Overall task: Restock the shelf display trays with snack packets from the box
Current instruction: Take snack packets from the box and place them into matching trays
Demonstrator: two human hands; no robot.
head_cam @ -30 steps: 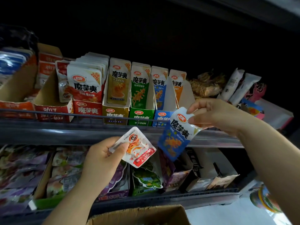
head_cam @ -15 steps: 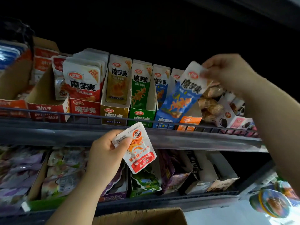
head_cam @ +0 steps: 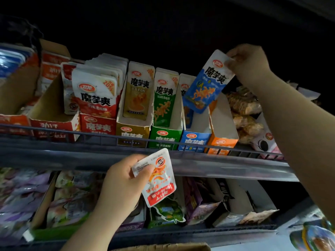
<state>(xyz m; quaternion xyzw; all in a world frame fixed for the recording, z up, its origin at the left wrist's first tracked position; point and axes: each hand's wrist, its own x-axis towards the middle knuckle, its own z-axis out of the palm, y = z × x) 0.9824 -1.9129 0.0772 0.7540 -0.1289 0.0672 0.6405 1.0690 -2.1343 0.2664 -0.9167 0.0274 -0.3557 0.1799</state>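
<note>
The blue snack packet is white at the top with a red oval logo and black characters, and blue below with an orange snack picture. It sits at about two o'clock in the view, tilted with its top toward one o'clock. Its lower end hangs over the blue display tray, which holds another blue packet; whether they touch I cannot tell. Toward nine o'clock stand the green tray and yellow tray, each with a matching upright packet, then the red tray, packed full. The right hand pinches the blue packet's top corner with curled fingers. At six o'clock the left hand grips an upside-down red-and-white packet, thumb across its corner.
</note>
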